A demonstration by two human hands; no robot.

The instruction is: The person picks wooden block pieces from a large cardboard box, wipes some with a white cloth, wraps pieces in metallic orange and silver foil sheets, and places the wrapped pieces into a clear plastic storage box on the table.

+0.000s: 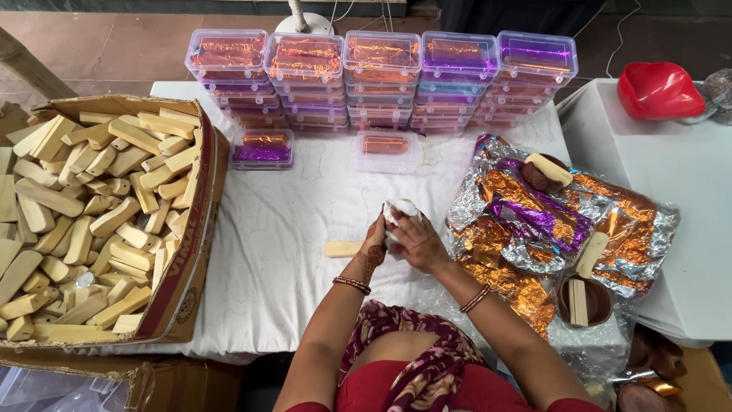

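Small white crumpled wad of cloth or paper (399, 210), held up over the middle of the white-covered table (290, 229), nearer its front edge. Clasped from both sides: left hand (374, 246) closed against its left face, fingers curled up; right hand (418, 243) wrapped over its right and lower part. Whether anything sits inside the wad, impossible to tell. Beaded bracelets on both wrists.

Just left of the hands, flat on the cloth, one pale wooden stick with rounded ends (343, 249). Along the table's left edge, an open brown cardboard box (194, 252) heaped with many more pale wooden bars. Along the back edge, five stacks of clear plastic lidded boxes (381, 76) showing orange and purple foil inside; in front of them two single boxes, one with purple foil (262, 149), one with orange (387, 151). Toward the right edge, a crinkled pile of silver, orange and purple foil sheets (549, 221), with a dark round bowl holding a wooden bar (583, 299) at its front. Beyond the right edge, on a neighbouring white surface, a red plastic bowl (659, 90).
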